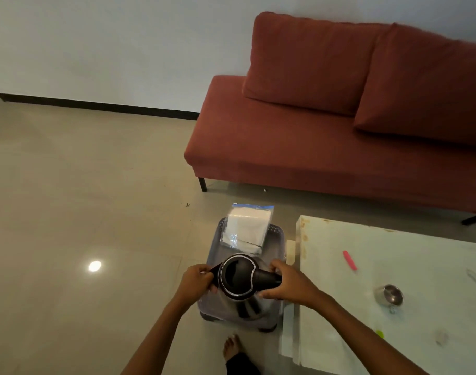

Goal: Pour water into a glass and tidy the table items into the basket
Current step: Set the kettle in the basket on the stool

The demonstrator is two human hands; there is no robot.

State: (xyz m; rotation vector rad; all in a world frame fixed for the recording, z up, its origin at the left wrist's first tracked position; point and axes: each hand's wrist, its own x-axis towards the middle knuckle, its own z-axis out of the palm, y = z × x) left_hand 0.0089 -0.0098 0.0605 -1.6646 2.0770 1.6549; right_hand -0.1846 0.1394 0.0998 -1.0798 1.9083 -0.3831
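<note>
A: Your bare foot (230, 347), near; above it, kettle (238, 280) over the basket (217, 255)

B: Left hand (196, 280) grips the spout side, right hand (291, 286) the handle; handle axis runs left-right, lower straight down

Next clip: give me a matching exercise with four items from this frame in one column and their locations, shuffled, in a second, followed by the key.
Items:
1. kettle
2. bag of white tissues
3. steel cup
4. pink stick

Places:
A. upright on the white table, near its right side
B. held by both hands over the basket
C. lying flat on the table, beyond the cup
D. leaning in the far end of the basket

Pairs: 1-B, 2-D, 3-A, 4-C
</note>
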